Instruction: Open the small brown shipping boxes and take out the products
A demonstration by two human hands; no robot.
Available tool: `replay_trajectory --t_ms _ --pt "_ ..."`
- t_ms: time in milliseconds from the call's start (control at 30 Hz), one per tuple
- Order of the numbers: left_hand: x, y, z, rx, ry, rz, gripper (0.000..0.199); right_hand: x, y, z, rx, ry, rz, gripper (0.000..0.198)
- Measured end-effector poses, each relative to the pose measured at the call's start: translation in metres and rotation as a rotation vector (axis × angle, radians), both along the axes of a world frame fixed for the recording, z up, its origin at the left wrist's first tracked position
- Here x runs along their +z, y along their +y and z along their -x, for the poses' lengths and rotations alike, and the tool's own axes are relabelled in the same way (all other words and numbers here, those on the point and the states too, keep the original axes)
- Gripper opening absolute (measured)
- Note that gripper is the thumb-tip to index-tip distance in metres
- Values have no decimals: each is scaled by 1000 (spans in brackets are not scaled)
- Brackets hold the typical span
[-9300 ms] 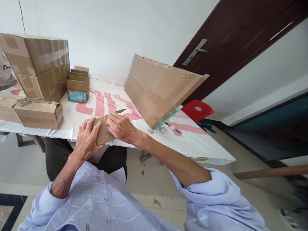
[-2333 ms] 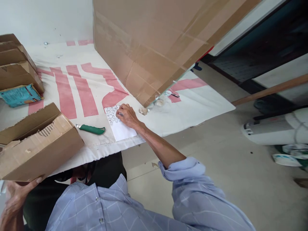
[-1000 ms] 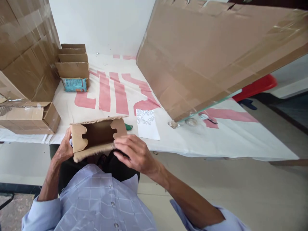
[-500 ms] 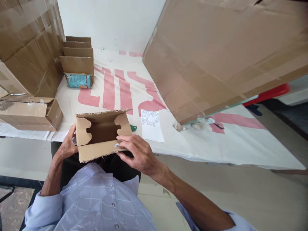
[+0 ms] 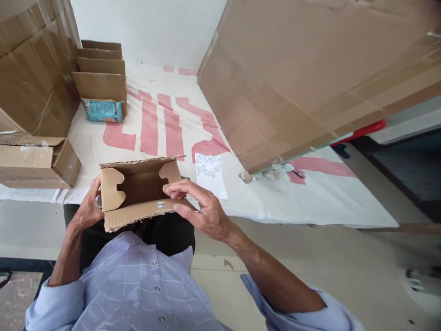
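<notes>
**Sticker exposed on the front flap of an open box held at the worktop's edge**

The white-clothed worktop (image 5: 289, 204), marked with broad red strokes, spans the view. On its right side stands a large cardboard panel (image 5: 292, 78), and at the far left rises a large carton (image 5: 37, 64). In front of the carton lies a low box (image 5: 25, 170); beside the carton, a row of open-topped boxes (image 5: 99, 85) stands one behind another.

The open box (image 5: 141, 195) is held over the near edge of the worktop, in front of the person's shirt, its mouth turned up and toward the viewer. At 2.3 s earlier it was tilted at the left of the view, with the right hand on the paper; both hands are now at the box.

The left hand (image 5: 88, 207) grips the box's left end, its fingers partly hidden. The right hand (image 5: 206, 211) is at the opposite end, thumb and forefinger spread, near the notched right flap (image 5: 167, 177); whether the fingertips touch the cardboard cannot be told.

The sheet of paper (image 5: 211, 184), bearing rows of small outlined labels, lies right of the box. A blue packet (image 5: 103, 111) rests against the foremost box of the row. Of the green knife (image 5: 185, 178), fully visible 2.3 s earlier, only a sliver shows behind the box.

Smallest is the sticker (image 5: 161, 205), on the front flap (image 5: 138, 214). Half a second earlier it lay right at the right fingers; now they are clear of it.
</notes>
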State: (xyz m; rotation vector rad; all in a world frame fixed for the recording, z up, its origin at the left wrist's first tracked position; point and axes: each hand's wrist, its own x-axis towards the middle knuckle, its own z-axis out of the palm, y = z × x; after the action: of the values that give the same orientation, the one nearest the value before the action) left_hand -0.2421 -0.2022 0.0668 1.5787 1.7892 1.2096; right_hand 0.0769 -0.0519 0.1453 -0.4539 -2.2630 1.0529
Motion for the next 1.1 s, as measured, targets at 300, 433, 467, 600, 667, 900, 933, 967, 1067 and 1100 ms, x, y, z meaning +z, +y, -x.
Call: replay_trajectory --t_ms 300,433,467,600,667,900,933,967,1067,1100 --pt "4 2 -3 -7 67 -32 99 23 11 9 152 -294 114 12" --pt "3 2 -1 -7 83 -37 99 25 11 11 172 -318 139 12" --pt "3 2 -1 -7 89 -37 98 25 11 11 178 -315 138 13" --pt "3 3 1 -9 101 -34 97 24 15 9 232 -273 168 13" --pt "5 4 0 -8 94 -26 97 23 18 8 266 -254 200 12" --pt "14 5 -3 20 60 48 104 20 22 10 281 -226 225 13" --pt "14 5 -3 20 56 56 105 20 22 11 279 -220 220 14" --pt "15 5 -3 19 55 63 107 20 21 12 278 -214 216 15" --pt "14 5 -2 23 74 71 103 18 20 14 270 -186 215 19" --pt "14 5 -2 27 84 67 100 18 20 14 263 -178 216 20"
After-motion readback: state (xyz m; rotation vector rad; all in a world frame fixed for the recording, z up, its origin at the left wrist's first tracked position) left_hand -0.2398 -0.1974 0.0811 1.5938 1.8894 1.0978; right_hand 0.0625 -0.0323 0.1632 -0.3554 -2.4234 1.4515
